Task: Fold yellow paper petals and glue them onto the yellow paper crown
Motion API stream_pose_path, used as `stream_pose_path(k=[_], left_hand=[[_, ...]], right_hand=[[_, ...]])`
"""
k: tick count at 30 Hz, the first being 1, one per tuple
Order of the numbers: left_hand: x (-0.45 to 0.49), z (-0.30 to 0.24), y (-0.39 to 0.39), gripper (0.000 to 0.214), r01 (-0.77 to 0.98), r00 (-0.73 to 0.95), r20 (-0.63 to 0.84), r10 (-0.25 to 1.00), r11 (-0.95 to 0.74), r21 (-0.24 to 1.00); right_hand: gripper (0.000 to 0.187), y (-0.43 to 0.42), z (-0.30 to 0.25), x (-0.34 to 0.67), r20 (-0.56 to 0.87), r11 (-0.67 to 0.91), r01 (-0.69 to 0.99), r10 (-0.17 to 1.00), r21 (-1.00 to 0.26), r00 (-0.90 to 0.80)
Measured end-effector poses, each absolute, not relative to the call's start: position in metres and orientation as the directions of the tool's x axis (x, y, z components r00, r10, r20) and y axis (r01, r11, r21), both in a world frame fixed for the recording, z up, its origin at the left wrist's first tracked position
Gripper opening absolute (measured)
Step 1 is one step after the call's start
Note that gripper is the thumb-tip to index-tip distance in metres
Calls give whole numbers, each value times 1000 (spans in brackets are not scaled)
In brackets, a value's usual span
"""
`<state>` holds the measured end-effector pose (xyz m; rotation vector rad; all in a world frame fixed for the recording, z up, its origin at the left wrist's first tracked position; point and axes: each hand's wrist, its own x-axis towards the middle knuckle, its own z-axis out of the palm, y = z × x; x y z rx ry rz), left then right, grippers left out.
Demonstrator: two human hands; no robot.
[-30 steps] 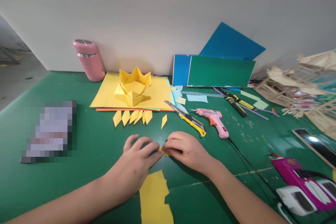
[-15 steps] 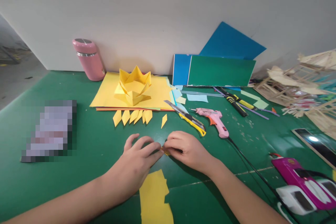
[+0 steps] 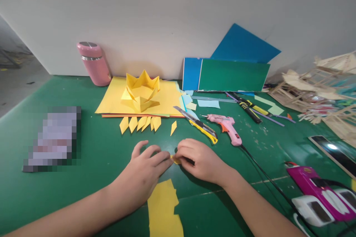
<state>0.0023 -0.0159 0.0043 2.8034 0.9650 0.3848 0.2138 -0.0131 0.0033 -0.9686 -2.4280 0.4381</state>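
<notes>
Between the fingertips of my left hand [image 3: 151, 168] and my right hand [image 3: 198, 159] is a small yellow paper piece [image 3: 175, 160], mostly hidden by the fingers. Both hands pinch it low over the green table. Just beyond lies a single yellow paper diamond [image 3: 173, 128], and several more yellow diamonds [image 3: 133, 124] form a row to its left. A torn-edged yellow paper sheet [image 3: 164, 207] lies under and beside my left wrist. Farther back, a folded yellow paper crown [image 3: 141, 92] stands on a stack of coloured paper [image 3: 172, 98].
A yellow utility knife [image 3: 204, 129] and a pink glue gun [image 3: 226, 126] lie ahead to the right, the gun's cord running to a magenta power strip [image 3: 314, 189]. Also about are a pink flask [image 3: 96, 66], pliers [image 3: 249, 109], a phone [image 3: 333, 155] and a wooden-stick model [image 3: 330, 89].
My fingertips have parted slightly, so more of the small yellow paper piece shows between them. Nothing else on the table has moved.
</notes>
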Motion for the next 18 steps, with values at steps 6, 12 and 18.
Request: stream_pose_path(k=[6,12,18], left_hand=[[1,2,-16,42,590,760,183,624,-780,209],[1,0,-18,47,585,766,193,613,-789,185],[1,-2,-18,47,581,766,202,610,-792,189]], right_hand=[[17,-14,6,215,313,695,583,715,-421,-625],[16,-14,4,215,347,637,615,770,-464,-536],[7,-16,1,210,355,609,628,793,-485,-495]])
